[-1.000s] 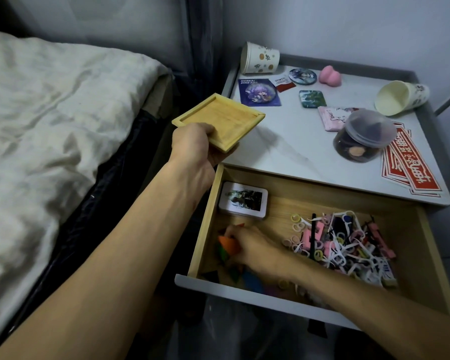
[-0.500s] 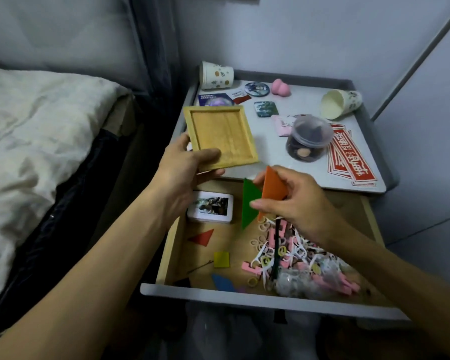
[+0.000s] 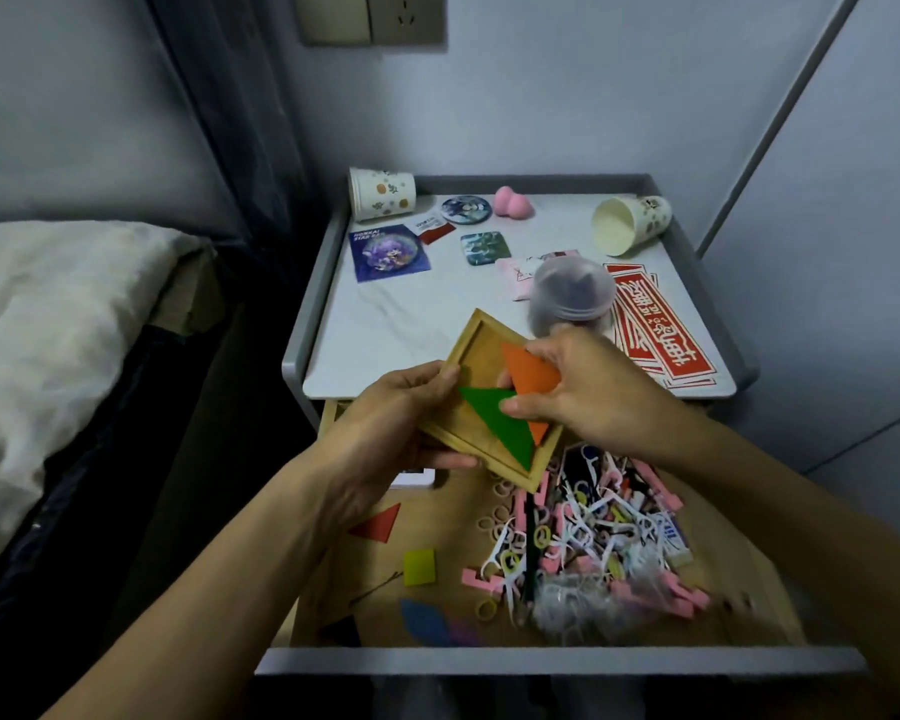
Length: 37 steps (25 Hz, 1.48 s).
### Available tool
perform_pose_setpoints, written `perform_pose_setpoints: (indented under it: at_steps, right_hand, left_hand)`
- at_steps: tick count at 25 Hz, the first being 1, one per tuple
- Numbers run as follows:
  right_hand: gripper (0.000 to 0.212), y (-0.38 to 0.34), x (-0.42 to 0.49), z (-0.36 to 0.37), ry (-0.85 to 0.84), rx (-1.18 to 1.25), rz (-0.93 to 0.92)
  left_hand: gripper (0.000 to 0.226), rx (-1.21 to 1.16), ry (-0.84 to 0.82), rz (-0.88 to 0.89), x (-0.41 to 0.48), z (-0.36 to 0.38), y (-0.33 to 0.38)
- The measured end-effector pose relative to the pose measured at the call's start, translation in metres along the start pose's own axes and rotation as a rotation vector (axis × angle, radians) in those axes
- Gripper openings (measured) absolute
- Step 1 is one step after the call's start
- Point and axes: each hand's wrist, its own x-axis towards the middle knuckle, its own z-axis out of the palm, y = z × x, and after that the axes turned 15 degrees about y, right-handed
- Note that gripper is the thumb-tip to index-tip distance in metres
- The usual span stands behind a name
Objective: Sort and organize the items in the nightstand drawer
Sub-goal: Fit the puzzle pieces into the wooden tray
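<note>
My left hand (image 3: pixel 385 433) grips the left edge of a square wooden tray (image 3: pixel 471 356), held tilted above the open drawer (image 3: pixel 557 659). My right hand (image 3: pixel 588 387) holds an orange triangle (image 3: pixel 531 371) and a green triangle (image 3: pixel 500 423) down inside the tray. Loose in the drawer lie a red triangle (image 3: pixel 378 523), a yellow square (image 3: pixel 419 566), a blue piece (image 3: pixel 424 621) and a purple piece (image 3: pixel 463 634). A tangled heap of pink clips, white picks and hair ties (image 3: pixel 588 543) fills the drawer's right half.
On the nightstand top (image 3: pixel 385 324) are two paper cups (image 3: pixel 380 193) (image 3: pixel 630 223), a round badge (image 3: pixel 465 209), a pink sponge (image 3: pixel 513 201), a purple card (image 3: pixel 388 252), a lidded plastic tub (image 3: pixel 572 293) and red stickers (image 3: pixel 661 330). A bed (image 3: pixel 48 330) lies to the left.
The tray has come down from over the nightstand to above the drawer. My right hand lifted the orange and green triangles out of the drawer and brought them into the tray.
</note>
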Motion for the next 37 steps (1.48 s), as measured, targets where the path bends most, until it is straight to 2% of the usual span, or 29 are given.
perform_pose_setpoints:
  at_steps: [3,6,8,12,15,20,24,27,32,35,37]
  right_hand:
    - [0.014,0.001,-0.004,0.005,0.016,-0.018,-0.051]
    - [0.022,0.001,-0.007,0.004,0.030,0.101,-0.034]
    - [0.019,0.000,-0.008,0.001,0.065,0.157,-0.027]
    - [0.016,0.000,-0.002,-0.006,0.150,0.310,0.031]
    - [0.022,-0.001,0.001,-0.010,0.134,0.358,0.051]
    - [0.019,0.003,0.003,-0.019,0.122,0.147,-0.097]
    - [0.027,0.009,0.002,-0.016,-0.046,0.043,-0.049]
    - [0.027,0.012,-0.002,-0.007,-0.007,-0.136,-0.137]
    - [0.033,0.010,-0.009,0.000,0.095,-0.275,-0.319]
    - [0.034,0.013,-0.006,-0.002,0.237,-0.149,-0.196]
    - [0.031,0.016,-0.003,-0.004,0.260,-0.007,-0.021]
  left_hand:
    - [0.028,-0.069,-0.004,-0.052,0.003,0.001,-0.001]
    - [0.027,-0.138,0.012,-0.099,0.007,-0.002,-0.002]
    - [0.029,-0.149,-0.003,-0.110,0.008,-0.005,-0.004]
    - [0.039,-0.103,-0.053,-0.082,0.008,-0.009,-0.004]
    - [0.034,-0.008,-0.045,-0.025,0.009,-0.009,-0.005]
    - [0.029,0.123,-0.024,0.045,0.009,-0.013,-0.001]
    - [0.029,0.188,-0.067,0.071,0.010,-0.013,0.000]
    - [0.030,0.200,-0.088,0.081,0.011,-0.014,0.000]
    - [0.027,0.133,-0.060,0.069,0.012,-0.014,0.002]
    - [0.028,0.130,-0.070,0.066,0.012,-0.017,0.003]
    - [0.027,0.129,-0.077,0.066,0.012,-0.018,0.004]
